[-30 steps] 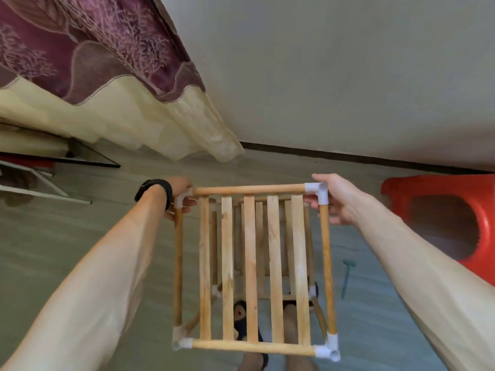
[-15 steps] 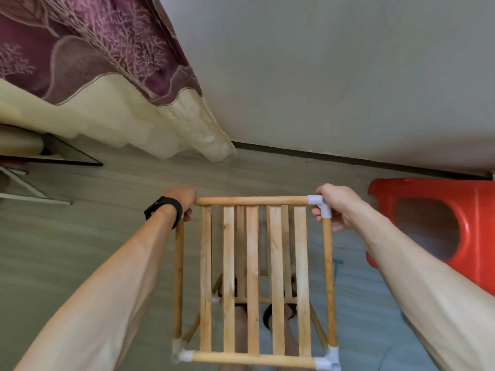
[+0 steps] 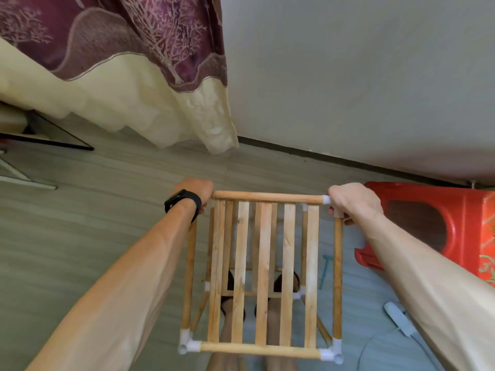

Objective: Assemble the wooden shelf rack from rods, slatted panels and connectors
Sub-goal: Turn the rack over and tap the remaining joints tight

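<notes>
Gripping the far left corner of the wooden shelf rack (image 3: 263, 277), the left hand (image 3: 197, 190) has its fingers curled round the joint, while the right hand (image 3: 353, 202) curls over the white connector (image 3: 326, 200) at the far right corner. The top slatted panel (image 3: 288, 263) faces upward, and the person's feet (image 3: 276, 311) show between its slats on the floor (image 3: 80, 223). Whether the rack's lower end touches the floor cannot be told; a red stool (image 3: 442, 223) stands just to its right.
</notes>
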`<action>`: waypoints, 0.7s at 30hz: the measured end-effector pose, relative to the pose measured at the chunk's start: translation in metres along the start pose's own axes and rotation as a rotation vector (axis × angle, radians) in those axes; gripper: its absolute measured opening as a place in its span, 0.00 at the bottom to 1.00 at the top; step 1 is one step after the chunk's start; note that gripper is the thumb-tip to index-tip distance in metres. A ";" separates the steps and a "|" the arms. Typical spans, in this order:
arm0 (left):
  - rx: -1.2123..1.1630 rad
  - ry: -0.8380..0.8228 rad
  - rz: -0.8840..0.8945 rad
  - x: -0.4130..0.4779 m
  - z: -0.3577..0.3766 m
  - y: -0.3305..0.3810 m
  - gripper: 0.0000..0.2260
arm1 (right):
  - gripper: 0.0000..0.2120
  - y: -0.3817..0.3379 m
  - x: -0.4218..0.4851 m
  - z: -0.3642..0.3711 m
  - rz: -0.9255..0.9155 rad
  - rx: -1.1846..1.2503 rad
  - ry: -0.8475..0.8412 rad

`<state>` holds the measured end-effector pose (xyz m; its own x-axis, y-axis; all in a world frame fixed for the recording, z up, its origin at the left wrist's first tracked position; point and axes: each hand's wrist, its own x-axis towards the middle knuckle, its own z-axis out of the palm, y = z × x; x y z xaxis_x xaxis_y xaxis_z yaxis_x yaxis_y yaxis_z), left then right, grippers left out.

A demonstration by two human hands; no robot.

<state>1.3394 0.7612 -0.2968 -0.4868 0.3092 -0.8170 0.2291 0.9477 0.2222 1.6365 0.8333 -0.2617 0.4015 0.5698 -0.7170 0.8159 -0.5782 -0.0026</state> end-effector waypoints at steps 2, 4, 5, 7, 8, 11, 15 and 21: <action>-0.004 -0.003 0.010 0.000 0.004 -0.001 0.13 | 0.17 0.003 0.001 0.001 0.003 -0.065 0.075; 0.002 0.009 0.032 0.000 0.007 -0.004 0.13 | 0.16 0.009 0.005 0.003 0.000 -0.060 0.064; 0.003 0.011 0.041 -0.001 0.007 -0.005 0.14 | 0.15 0.010 0.006 0.002 -0.004 -0.046 0.020; 0.022 0.011 0.049 -0.001 0.007 -0.007 0.14 | 0.14 0.010 0.009 -0.001 -0.008 -0.058 -0.071; 0.038 0.012 0.054 -0.001 0.007 -0.008 0.15 | 0.13 0.009 0.010 -0.003 -0.020 -0.085 -0.083; 0.084 0.050 0.094 -0.001 0.010 -0.009 0.14 | 0.11 0.005 0.010 -0.004 -0.056 -0.180 -0.022; 0.313 0.092 0.151 0.001 0.009 -0.004 0.14 | 0.13 0.010 0.014 0.009 -0.065 -0.084 0.130; 0.806 0.119 0.524 -0.021 0.024 0.032 0.16 | 0.17 0.037 0.006 0.003 0.113 0.654 -0.208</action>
<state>1.3772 0.7829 -0.2856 -0.2301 0.7249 -0.6493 0.9289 0.3625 0.0755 1.6674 0.8139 -0.2683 0.3277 0.3992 -0.8563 0.3292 -0.8978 -0.2926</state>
